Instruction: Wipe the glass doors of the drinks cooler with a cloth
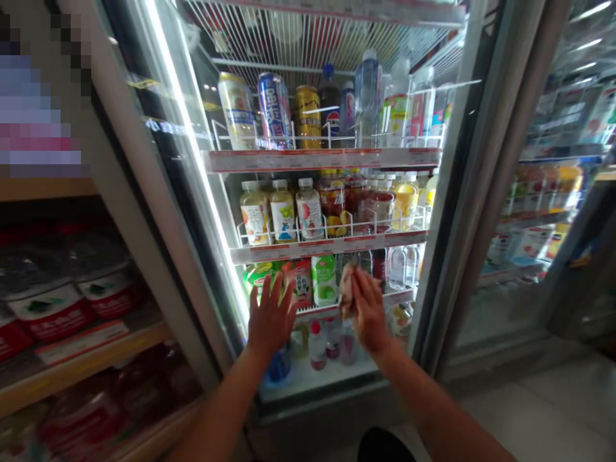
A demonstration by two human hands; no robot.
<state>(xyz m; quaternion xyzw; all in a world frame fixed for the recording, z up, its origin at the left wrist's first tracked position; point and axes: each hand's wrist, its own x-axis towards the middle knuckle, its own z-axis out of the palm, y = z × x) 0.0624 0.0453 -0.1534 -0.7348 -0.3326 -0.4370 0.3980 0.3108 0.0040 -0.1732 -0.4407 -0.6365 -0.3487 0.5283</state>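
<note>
In the head view, a lit drinks fridge with a glass door [332, 385] stands in front of me. My left hand [270, 321] is raised before the lower shelf with fingers spread, at or close to the glass, and holds nothing. To its right, my right hand [369, 309] is closed on a crumpled brownish cloth [346, 292], held up at the glass. Past my fingers are a green carton [324, 280] and a red carton [299, 282]. Whether either palm touches the glass I cannot tell.
Cans [274, 112] and bottles line the upper shelf, with juice bottles [309, 208] below. Small bottles [316, 346] stand at the fridge bottom. A shelf of red-labelled bottles [51, 314] is on my left. Another glass-door fridge [529, 256] stands right, above a tiled floor [543, 410].
</note>
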